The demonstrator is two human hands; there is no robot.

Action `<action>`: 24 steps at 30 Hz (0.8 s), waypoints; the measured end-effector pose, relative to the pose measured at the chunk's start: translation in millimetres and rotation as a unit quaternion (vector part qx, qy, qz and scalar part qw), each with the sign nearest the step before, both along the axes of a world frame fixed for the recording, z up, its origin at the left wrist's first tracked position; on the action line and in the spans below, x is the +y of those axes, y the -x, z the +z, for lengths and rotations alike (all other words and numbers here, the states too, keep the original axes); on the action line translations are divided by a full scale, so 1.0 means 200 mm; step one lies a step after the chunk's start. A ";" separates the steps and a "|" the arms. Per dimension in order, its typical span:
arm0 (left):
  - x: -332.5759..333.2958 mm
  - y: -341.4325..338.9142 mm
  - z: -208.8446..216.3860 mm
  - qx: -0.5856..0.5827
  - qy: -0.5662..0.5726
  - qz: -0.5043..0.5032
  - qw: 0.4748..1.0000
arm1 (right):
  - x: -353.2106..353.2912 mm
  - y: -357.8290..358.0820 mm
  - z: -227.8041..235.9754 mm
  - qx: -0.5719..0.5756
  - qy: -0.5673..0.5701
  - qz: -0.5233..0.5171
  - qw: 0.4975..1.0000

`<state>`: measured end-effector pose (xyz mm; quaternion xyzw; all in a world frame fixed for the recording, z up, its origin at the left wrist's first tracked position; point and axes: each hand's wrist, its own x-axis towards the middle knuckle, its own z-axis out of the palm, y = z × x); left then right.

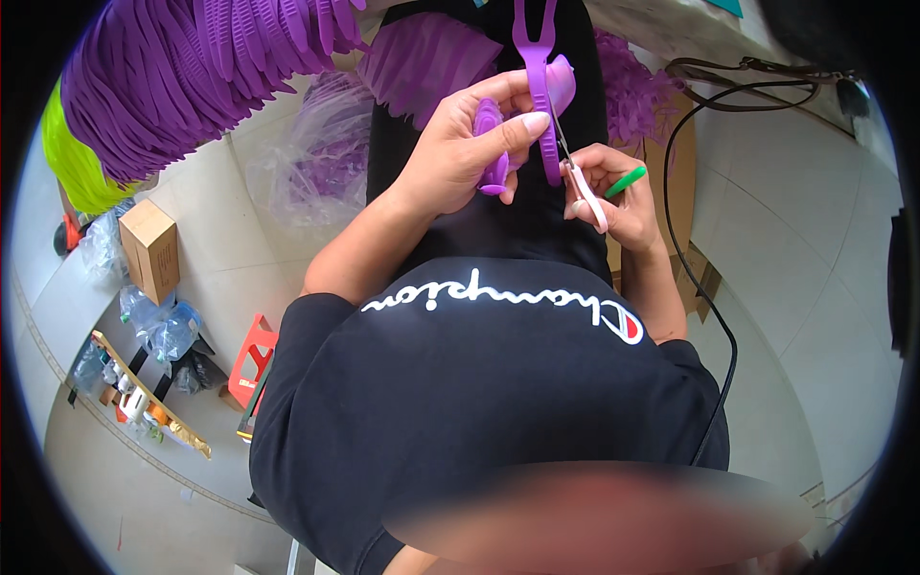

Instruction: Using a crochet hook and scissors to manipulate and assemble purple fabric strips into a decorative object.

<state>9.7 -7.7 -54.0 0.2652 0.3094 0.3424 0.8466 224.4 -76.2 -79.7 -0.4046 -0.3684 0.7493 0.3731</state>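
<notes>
My left hand [455,144] pinches a long purple rubbery strap [539,91] between thumb and fingers. The strap stands upright in view, forked at its far end. A curled purple piece [490,144] is also tucked in that hand, and a shiny rounded purple part [561,84] shows behind the strap. My right hand [628,216] is closed around a small cutter, seemingly scissors [586,196], with a pale pink handle. Its thin metal blades lie against the strap's near right edge. A green handle-like part [626,181] sticks out of the right fingers.
Rows of purple straps [201,77] hang at the far left beside lime-green ones [81,158]. More purple strips [431,62] lie across my lap, near a clear plastic bag [311,158]. A cardboard box [150,251] stands left; a black cable [733,345] runs down the right.
</notes>
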 end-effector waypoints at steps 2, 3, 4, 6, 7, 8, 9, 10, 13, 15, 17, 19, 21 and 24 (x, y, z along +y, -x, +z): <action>0.00 0.00 0.00 0.003 -0.003 0.000 1.000 | 0.01 0.01 0.03 -0.043 0.001 0.005 0.999; 0.00 0.00 0.00 0.006 -0.006 0.000 1.000 | 0.02 0.02 0.03 -0.044 0.001 0.006 0.999; 0.00 0.00 0.00 0.006 -0.005 0.000 1.000 | 0.02 0.02 0.04 -0.047 -0.002 0.004 0.999; 0.00 0.00 0.00 0.011 -0.006 0.001 1.000 | 0.02 0.02 0.04 -0.050 -0.004 0.002 0.999; 0.00 0.00 0.00 0.011 -0.006 0.001 1.000 | 0.02 0.02 0.03 -0.047 -0.004 -0.004 0.999; 0.00 0.00 0.00 0.011 -0.007 0.000 1.000 | 0.01 0.03 0.03 -0.045 -0.004 -0.010 0.999; 0.00 0.00 0.00 0.012 -0.007 0.000 1.000 | 0.01 0.03 0.03 -0.045 -0.004 -0.010 0.999; 0.00 0.00 0.00 0.012 -0.007 0.000 1.000 | 0.01 0.02 0.02 -0.047 -0.003 -0.008 0.999; 0.00 0.00 0.01 0.004 -0.008 -0.016 1.000 | 0.02 0.00 0.01 -0.048 -0.001 0.001 0.999; 0.00 0.01 0.00 0.001 -0.003 -0.011 1.000 | 0.02 0.01 0.02 -0.047 0.000 0.008 0.999; 0.00 0.01 -0.01 -0.002 -0.003 -0.012 1.000 | 0.01 0.02 0.02 -0.026 -0.004 -0.052 0.998; 0.00 0.01 -0.01 -0.005 -0.002 -0.013 1.000 | 0.01 0.02 0.01 -0.012 -0.017 -0.060 0.998; 0.00 0.01 -0.01 -0.009 -0.009 -0.012 1.000 | 0.01 0.00 0.00 0.010 -0.022 -0.010 1.000; 0.00 0.00 0.01 -0.010 -0.011 -0.006 1.000 | 0.00 0.02 0.01 -0.036 -0.037 -0.077 0.996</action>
